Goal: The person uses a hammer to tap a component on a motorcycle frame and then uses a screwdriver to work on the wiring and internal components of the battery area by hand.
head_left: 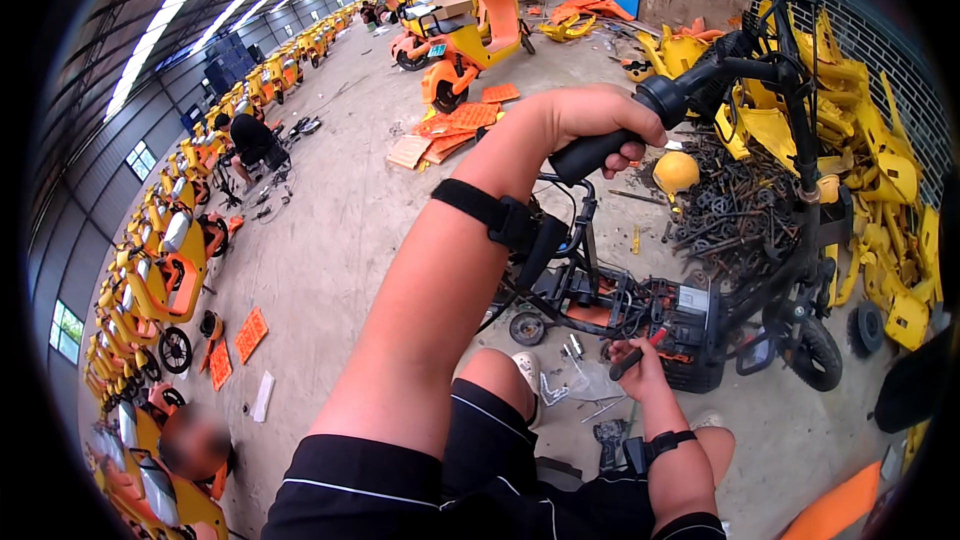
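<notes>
My left hand (610, 130) grips the black handlebar grip (585, 155) of a stripped scooter frame (590, 310), its arm raised across the middle of the view. Lower right, my right hand (640, 365) is closed on a tool with black and red handles (630, 355), beside the exposed black housing and wiring (680, 330) at the frame's base. A small rear wheel (527, 328) and a larger front wheel (815, 355) show. Between my legs a power drill (610, 440) lies on the floor, near a plastic bag (590, 380) and small loose tools.
Yellow body panels (890, 260) and dark metal parts (730, 220) are piled rightward. Orange panels (250, 335) lie on the floor (330, 190). An orange-yellow scooter (470, 40) stands ahead. Scooter rows (165, 265) line the left, where someone crouches (245, 140); a blurred patch (195, 440) is lower left.
</notes>
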`<state>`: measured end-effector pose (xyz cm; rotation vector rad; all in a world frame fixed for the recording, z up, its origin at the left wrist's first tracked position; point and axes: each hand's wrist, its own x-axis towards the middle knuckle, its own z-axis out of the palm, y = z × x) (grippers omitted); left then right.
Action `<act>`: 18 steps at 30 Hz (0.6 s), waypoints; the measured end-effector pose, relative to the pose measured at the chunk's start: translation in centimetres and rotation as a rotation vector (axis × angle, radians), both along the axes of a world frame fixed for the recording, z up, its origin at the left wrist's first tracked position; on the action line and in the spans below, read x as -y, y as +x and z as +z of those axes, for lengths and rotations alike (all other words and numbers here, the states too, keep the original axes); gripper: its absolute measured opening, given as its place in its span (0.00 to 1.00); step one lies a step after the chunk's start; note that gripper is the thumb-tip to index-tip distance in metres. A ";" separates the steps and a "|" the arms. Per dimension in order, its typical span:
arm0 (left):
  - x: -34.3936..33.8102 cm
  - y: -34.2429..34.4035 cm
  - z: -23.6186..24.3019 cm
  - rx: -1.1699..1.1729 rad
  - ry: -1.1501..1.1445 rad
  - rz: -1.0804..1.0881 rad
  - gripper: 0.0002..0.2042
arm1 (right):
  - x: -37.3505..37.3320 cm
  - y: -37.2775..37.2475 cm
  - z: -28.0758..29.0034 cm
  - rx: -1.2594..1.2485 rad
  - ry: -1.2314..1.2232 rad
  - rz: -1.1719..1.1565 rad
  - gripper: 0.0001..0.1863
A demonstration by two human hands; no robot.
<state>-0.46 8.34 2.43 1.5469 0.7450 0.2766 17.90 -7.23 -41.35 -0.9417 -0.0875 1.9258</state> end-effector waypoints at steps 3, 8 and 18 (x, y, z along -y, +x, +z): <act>0.3 0.1 0.0 -0.005 0.024 0.014 0.11 | 0.4 0.9 0.0 0.028 -0.022 -0.049 0.15; 0.4 0.6 0.1 -0.015 0.051 0.034 0.11 | 0.5 3.6 0.5 0.023 -0.073 -0.055 0.17; 0.7 0.5 0.2 -0.063 0.087 0.114 0.12 | 0.2 6.9 0.4 0.082 -0.069 -0.007 0.21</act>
